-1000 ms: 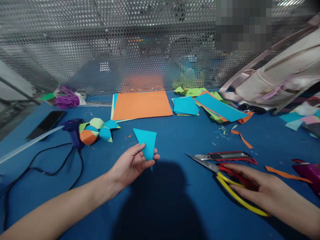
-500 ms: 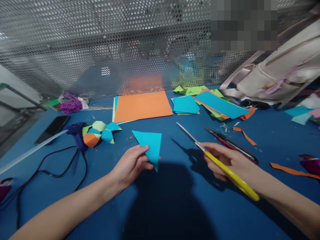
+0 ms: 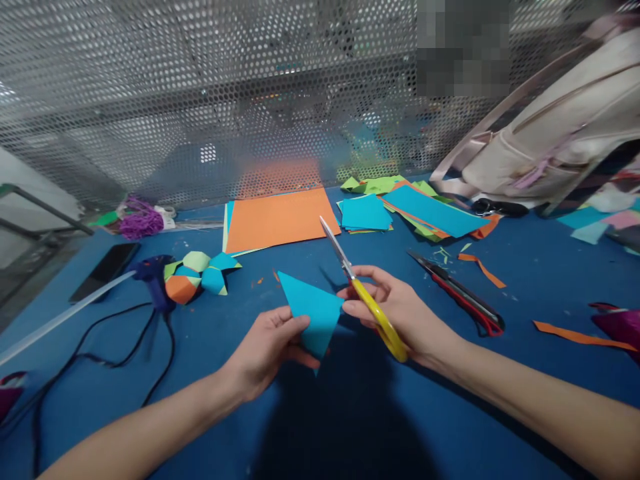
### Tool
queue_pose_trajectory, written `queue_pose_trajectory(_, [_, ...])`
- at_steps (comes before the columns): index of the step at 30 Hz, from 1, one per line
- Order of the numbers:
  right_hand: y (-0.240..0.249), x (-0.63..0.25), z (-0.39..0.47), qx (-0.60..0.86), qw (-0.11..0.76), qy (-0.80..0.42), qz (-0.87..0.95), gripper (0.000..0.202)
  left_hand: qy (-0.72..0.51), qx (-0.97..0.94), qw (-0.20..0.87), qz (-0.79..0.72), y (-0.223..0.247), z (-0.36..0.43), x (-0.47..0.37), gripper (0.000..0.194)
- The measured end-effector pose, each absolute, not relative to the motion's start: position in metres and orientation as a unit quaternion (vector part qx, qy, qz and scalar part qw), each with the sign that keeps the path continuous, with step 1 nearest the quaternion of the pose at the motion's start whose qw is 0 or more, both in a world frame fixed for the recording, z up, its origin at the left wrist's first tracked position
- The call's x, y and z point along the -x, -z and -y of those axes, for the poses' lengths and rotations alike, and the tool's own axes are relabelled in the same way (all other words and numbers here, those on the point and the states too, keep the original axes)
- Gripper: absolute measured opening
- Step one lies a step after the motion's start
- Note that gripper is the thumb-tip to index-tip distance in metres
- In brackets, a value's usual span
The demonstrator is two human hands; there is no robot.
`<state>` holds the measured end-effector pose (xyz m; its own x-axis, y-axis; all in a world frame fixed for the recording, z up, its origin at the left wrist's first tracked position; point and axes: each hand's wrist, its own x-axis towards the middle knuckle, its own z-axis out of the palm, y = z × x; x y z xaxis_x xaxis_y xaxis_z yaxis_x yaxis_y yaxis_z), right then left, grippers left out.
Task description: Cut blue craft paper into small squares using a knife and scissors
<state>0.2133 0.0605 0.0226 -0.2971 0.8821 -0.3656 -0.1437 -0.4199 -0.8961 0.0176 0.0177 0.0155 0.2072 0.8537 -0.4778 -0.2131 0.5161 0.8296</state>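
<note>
A folded blue paper triangle [image 3: 314, 310] is pinched in my left hand [image 3: 273, 343], thumb on top, just above the table. My right hand [image 3: 395, 307] holds scissors [image 3: 367, 300] with yellow handles, their closed blades pointing up and away. The fingertips of that hand meet the right corner of the triangle. Right of my right hand lies a red and black utility knife [image 3: 463, 293]. Left of my left hand, a folded paper piece [image 3: 197, 275] in orange, green and blue sits beside a blue hot glue gun [image 3: 156, 280].
Orange sheets [image 3: 280, 220], blue paper squares [image 3: 366, 213] and blue strips [image 3: 433, 210] lie along the perforated metal panel [image 3: 210, 93]. Orange scraps [image 3: 583, 335] are at right. A phone [image 3: 105, 272] and purple shredded material [image 3: 141, 219] lie left. A light bag [image 3: 530, 127] stands at back right.
My right hand has moved left with the scissors, and its fingertips now reach the blue triangle. The triangle has shifted slightly toward me and turned in my left hand.
</note>
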Motion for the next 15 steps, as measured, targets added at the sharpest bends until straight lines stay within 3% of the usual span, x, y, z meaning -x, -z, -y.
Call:
queue_pose_trajectory(6, [-0.02,-0.201,-0.06,0.468,0.369,-0.689,0.412,0.057,-0.349,-0.301,0.736,-0.496,-0.015,-0.015,-0.02,0.034])
queue_pose_trajectory(15, [-0.014,-0.199,-0.056,0.477,0.339,-0.684,0.435,0.06,-0.405,-0.227,0.736,-0.492,-0.015,-0.024,-0.015,0.02])
